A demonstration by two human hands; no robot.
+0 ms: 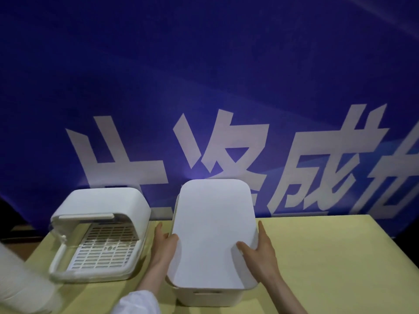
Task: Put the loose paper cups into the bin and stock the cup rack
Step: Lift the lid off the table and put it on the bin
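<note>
- A white plastic bin (205, 295) with rounded corners and a slot handle in its near wall stands at the near edge of the pale yellow surface (335, 257), roughly midway along it.
- A flat white lid (213, 232) covers the bin's opening, tilted, its far end raised above the rim; whether its near end rests on the rim cannot be told.
- The left hand (164, 245) grips the lid's left edge, thumb on top and fingers underneath; the right hand (260, 248) grips the right edge the same way.
- A white cup rack (99, 232) sits toward the left edge of the surface, well apart from the bin: a hooded cover arches over its far half, and a slotted drain tray lies open at the front.
- A blurred stack of white paper cups (20, 284) fills the lower left corner of the view, cut off by the frame; individual cups are hard to make out.
- The lid hides the bin's contents.
- A blue banner (204, 87) with large white characters hangs behind the far edge, its lettering cut off at the right.
</note>
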